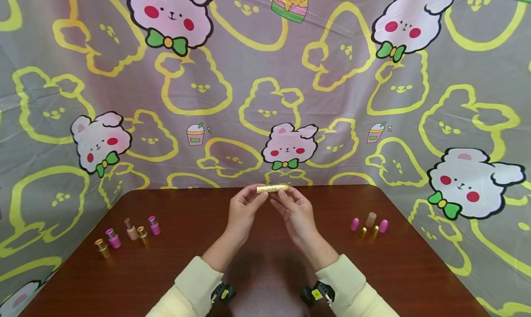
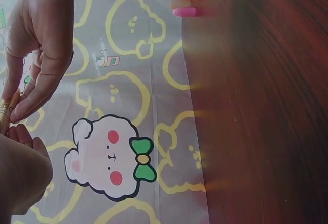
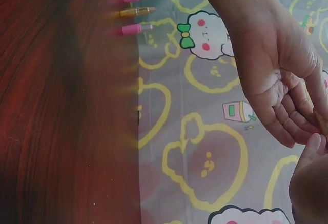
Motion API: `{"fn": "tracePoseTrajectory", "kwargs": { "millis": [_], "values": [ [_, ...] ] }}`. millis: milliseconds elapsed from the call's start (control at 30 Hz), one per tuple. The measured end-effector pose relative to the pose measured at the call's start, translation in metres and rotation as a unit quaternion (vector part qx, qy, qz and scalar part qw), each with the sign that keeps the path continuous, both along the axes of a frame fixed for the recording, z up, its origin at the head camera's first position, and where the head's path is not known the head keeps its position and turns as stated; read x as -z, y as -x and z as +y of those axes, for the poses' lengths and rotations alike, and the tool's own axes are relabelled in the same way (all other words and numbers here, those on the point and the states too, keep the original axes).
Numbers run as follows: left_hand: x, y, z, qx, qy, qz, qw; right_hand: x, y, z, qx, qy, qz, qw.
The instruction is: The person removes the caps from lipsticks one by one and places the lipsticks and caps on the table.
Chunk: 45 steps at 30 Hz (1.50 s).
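Note:
A gold lipstick tube (image 1: 272, 188) with a patterned side lies horizontally between both hands, raised above the far part of the table. My left hand (image 1: 242, 212) pinches its left end between thumb and fingers. At the other end my right hand (image 1: 299, 213) pinches the tube the same way. In the left wrist view the right hand (image 2: 43, 44) shows at upper left, and part of the lipstick tube (image 2: 7, 114) shows at the edge. The right wrist view has the left hand (image 3: 271, 55) at upper right, with the tube mostly hidden by fingers.
On the brown table (image 1: 186, 266), several uncapped lipsticks stand at left, including a gold one (image 1: 102, 248) and a magenta one (image 1: 154, 225). Several caps stand at right, among them a pink cap (image 1: 383, 226) and a beige cap (image 1: 371, 220). A patterned cloth (image 1: 232, 68) hangs behind.

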State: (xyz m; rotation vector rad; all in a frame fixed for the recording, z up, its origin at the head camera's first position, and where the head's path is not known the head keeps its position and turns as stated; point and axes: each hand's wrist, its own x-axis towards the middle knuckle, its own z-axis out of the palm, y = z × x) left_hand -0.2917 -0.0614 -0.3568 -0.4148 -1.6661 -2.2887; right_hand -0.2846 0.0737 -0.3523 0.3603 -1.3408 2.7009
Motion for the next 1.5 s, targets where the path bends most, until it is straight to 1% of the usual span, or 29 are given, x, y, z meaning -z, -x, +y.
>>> {"fn": "tracePoseTrajectory", "kwargs": {
  "millis": [167,367,533,600,700,800,967,1100,1167,1333,1500],
  "values": [
    [0.001,-0.001,-0.003,0.0,0.009,0.005,0.9999,-0.001,-0.001,-0.002,0.01,-0.007,-0.016,0.9998],
    [0.0,-0.002,-0.004,-0.005,0.016,0.014,0.9998,-0.001,-0.001,-0.002,0.016,-0.023,-0.012,0.9995],
    [0.001,-0.004,-0.006,-0.005,0.013,0.013,0.9998,-0.001,-0.002,-0.002,0.016,-0.034,-0.012,0.9992],
    [0.001,-0.003,-0.008,-0.009,-0.002,0.015,0.9998,-0.001,0.0,0.001,0.017,-0.023,-0.008,0.9996],
    [0.0,0.0,-0.014,-0.019,-0.041,0.023,0.9987,-0.001,0.005,0.009,0.029,0.01,0.003,0.9995],
    [-0.001,0.003,-0.023,-0.024,-0.079,0.029,0.9961,-0.002,0.01,0.019,0.043,0.039,0.011,0.9982],
    [-0.002,0.002,-0.035,-0.01,-0.116,0.03,0.9928,-0.002,0.012,0.029,0.04,0.041,0.012,0.9983],
    [-0.002,0.002,-0.041,0.001,-0.132,0.028,0.9908,-0.003,0.012,0.033,0.038,0.046,0.012,0.9982],
    [-0.001,0.002,-0.044,0.003,-0.133,0.028,0.9907,-0.003,0.013,0.035,0.041,0.045,0.005,0.9981],
    [-0.001,0.002,-0.053,0.005,-0.136,0.025,0.9904,-0.006,0.013,0.043,0.053,0.027,-0.012,0.9982],
    [0.0,0.001,-0.065,0.005,-0.15,0.02,0.9885,-0.008,0.012,0.051,0.057,0.015,-0.018,0.9981]
  ]
}}
